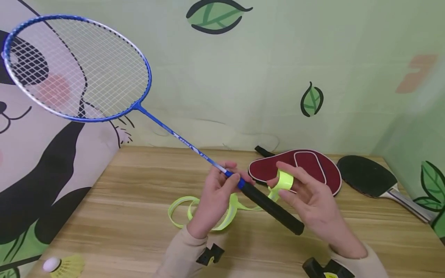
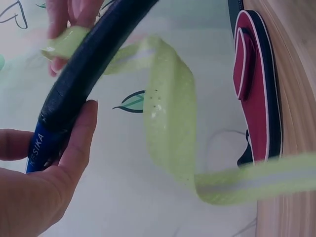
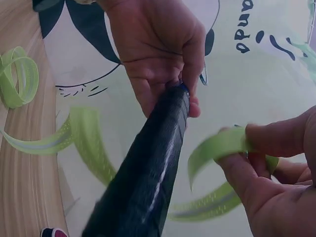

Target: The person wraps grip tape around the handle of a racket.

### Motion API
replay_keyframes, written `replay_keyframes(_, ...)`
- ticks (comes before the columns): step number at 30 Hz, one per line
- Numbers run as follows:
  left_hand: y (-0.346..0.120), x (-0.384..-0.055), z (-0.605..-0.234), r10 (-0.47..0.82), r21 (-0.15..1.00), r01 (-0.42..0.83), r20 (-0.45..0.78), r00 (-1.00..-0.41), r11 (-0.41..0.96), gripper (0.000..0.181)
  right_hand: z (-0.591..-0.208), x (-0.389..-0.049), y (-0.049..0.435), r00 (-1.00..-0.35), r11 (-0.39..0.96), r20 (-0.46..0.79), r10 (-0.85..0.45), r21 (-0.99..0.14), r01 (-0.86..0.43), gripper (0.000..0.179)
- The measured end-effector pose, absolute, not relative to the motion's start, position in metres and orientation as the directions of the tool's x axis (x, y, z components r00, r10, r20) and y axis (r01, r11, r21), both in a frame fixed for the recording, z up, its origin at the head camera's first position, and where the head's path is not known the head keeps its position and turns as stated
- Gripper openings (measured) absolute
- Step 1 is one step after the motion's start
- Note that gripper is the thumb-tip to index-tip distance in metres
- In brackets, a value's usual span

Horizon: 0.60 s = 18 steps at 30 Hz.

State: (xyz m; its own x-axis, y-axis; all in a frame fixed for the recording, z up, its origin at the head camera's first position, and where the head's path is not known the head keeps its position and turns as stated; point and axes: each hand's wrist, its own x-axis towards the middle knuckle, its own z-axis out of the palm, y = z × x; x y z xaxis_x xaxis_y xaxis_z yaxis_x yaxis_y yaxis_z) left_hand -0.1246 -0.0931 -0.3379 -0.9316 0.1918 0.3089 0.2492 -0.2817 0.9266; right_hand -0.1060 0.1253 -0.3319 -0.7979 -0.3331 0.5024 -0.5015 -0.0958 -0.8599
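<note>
In the head view, a blue and white badminton racket (image 1: pixel 187 144) slants across, its strung head at the upper left. My left hand (image 1: pixel 213 195) pinches it at the blue collar above the black handle (image 1: pixel 271 205). Beside the handle, my right hand (image 1: pixel 314 204) pinches one end of a neon yellow-green grip tape (image 1: pixel 286 180), which curls between thumb and fingers. From there the tape (image 2: pixel 170 113) runs in a twisted strip behind the handle, as the left wrist view shows. Its other part lies in loose loops on the wooden table, partly hidden behind my left forearm.
A dark red paddle case (image 1: pixel 278 166) lies at the back of the table (image 1: pixel 139 185), with a black table tennis paddle (image 1: pixel 366 175) to its right. At the front left is a yellow shuttlecock (image 1: pixel 66 265). A printed cloth (image 1: pixel 243 96) stands behind.
</note>
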Motion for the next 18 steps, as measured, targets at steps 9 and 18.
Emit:
replay_keyframes(9, -0.0949, -0.1258, -0.3404, 0.209, 0.931, 0.226, 0.291, -0.934, -0.287, 0.019, -0.3408, -0.1084, 0.1222, -0.809, 0.188, 0.543, -0.226, -0.79, -0.583, 0.026)
replay_keyframes(18, -0.0964, -0.1263, -0.3417, 0.231, 0.939, 0.258, 0.31, -0.922, -0.229, 0.02, -0.3422, -0.1065, 0.1223, -0.818, 0.093, 0.491, -0.301, -0.838, -0.537, 0.03)
